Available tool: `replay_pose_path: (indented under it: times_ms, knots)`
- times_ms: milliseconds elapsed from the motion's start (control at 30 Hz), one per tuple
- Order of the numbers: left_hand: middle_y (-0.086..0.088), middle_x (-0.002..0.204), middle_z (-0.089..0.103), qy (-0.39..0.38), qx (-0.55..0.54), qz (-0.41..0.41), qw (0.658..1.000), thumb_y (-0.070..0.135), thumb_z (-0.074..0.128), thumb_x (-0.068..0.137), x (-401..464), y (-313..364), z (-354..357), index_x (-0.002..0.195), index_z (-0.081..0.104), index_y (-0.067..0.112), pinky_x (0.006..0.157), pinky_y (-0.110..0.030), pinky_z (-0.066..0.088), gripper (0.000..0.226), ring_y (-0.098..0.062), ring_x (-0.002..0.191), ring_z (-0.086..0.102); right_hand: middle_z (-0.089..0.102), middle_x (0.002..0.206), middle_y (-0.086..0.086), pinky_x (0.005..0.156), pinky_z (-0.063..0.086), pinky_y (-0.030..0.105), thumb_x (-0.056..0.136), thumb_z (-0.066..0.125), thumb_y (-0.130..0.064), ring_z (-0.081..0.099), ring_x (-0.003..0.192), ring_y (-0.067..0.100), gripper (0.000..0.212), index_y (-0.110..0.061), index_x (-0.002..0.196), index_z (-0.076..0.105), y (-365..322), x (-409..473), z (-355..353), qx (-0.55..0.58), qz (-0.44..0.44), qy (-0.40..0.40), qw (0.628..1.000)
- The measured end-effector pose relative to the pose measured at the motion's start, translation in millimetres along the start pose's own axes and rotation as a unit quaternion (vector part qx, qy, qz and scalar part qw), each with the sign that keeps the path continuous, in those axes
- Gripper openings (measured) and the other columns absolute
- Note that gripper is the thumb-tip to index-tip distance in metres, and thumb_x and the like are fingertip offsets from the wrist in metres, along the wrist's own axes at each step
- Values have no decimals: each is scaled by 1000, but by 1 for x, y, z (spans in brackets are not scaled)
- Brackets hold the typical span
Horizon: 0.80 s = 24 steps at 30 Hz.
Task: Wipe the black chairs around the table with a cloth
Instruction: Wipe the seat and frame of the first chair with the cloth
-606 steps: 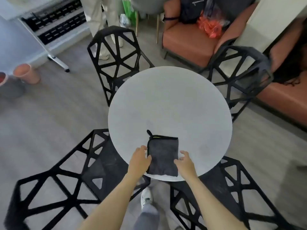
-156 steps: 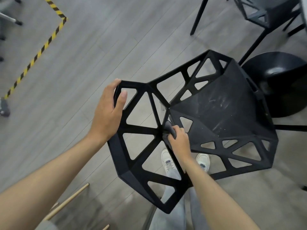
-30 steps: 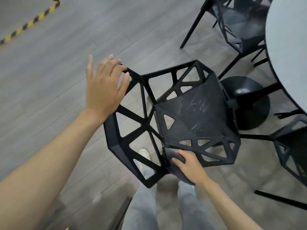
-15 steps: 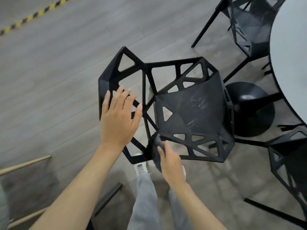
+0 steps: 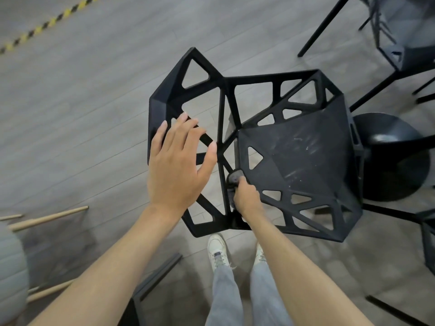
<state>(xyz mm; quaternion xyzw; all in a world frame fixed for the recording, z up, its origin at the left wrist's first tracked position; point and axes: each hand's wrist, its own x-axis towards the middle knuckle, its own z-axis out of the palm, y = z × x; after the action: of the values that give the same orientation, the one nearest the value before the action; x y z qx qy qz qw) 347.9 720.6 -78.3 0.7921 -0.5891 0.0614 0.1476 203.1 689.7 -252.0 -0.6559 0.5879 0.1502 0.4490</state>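
A black chair (image 5: 303, 161) with triangular cut-outs stands in front of me, its backrest on the left and its scuffed seat on the right. My right hand (image 5: 247, 198) grips a bunched dark grey cloth (image 5: 234, 177) and presses it where the backrest meets the seat's near corner. My left hand (image 5: 176, 163) hovers over the backrest with fingers spread and straight, holding nothing; whether it touches the frame is unclear.
The table's round black base (image 5: 395, 156) sits to the right of the chair. A second black chair (image 5: 404, 38) stands at the top right, another (image 5: 428, 234) at the right edge. Wooden chair legs (image 5: 47, 217) lie at the left. My feet (image 5: 217, 251) are below the chair.
My right hand has slid the cloth up from the seat's lower edge to the seat-backrest joint. My left hand left the backrest's top edge and now hangs lower over the backrest.
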Motion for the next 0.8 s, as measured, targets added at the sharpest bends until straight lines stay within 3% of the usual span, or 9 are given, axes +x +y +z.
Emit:
replay_pose_path:
  times_ms: [133, 300, 367, 433, 567, 667, 800]
  knots:
    - [-4, 138, 64, 0, 1, 6, 1000, 39, 44, 107, 0, 0, -1, 121, 67, 13, 124, -47, 28, 37, -22, 143, 48, 60, 126, 26, 87, 42, 45, 106, 41, -11, 55, 120, 47, 22, -6, 128, 43, 4, 4, -1, 37, 9, -3, 999]
    - [-4, 136, 65, -8, 0, 4, 1000, 38, 46, 107, 2, 2, -3, 120, 68, 12, 124, -47, 29, 36, -23, 143, 49, 66, 108, 21, 71, 37, 39, 109, 44, -26, 61, 100, 43, 18, -9, 114, 47, 29, -47, -22, 40, -84, -11, 996]
    - [-4, 136, 65, -14, 1, 4, 1000, 38, 46, 107, 1, 1, -3, 120, 67, 13, 123, -47, 30, 36, -22, 144, 48, 67, 103, 13, 73, 41, 39, 108, 48, -35, 61, 96, 37, 19, -16, 109, 46, 34, -55, -26, 70, -96, -35, 992]
    - [-4, 137, 64, -17, 1, 4, 1000, 39, 45, 107, 1, 1, -2, 121, 67, 13, 123, -47, 30, 37, -22, 144, 48, 69, 112, 7, 82, 45, 38, 104, 52, -44, 62, 104, 31, 25, -20, 112, 48, 36, -50, -25, 100, -93, -63, 989]
    - [-4, 137, 65, -13, -2, 4, 1000, 39, 45, 107, 1, 0, -1, 120, 68, 12, 123, -47, 29, 38, -22, 143, 49, 62, 132, 20, 97, 47, 42, 106, 51, -31, 59, 119, 41, 37, -14, 138, 46, 25, -16, -8, 108, -41, -53, 992]
    - [-3, 135, 66, -7, -7, 6, 1000, 38, 45, 107, 0, -1, -2, 119, 68, 12, 123, -46, 29, 36, -22, 143, 50, 62, 121, 22, 89, 48, 45, 105, 50, -20, 59, 111, 42, 25, -10, 127, 45, 12, 6, -2, 90, -20, -17, 996]
    - [-2, 132, 66, -2, -12, 5, 1000, 36, 46, 107, 0, -1, -2, 118, 67, 12, 124, -45, 29, 34, -21, 142, 50, 62, 113, 25, 81, 43, 43, 104, 52, -19, 57, 108, 45, 23, -7, 122, 43, 14, 5, -5, 67, -18, 0, 998]
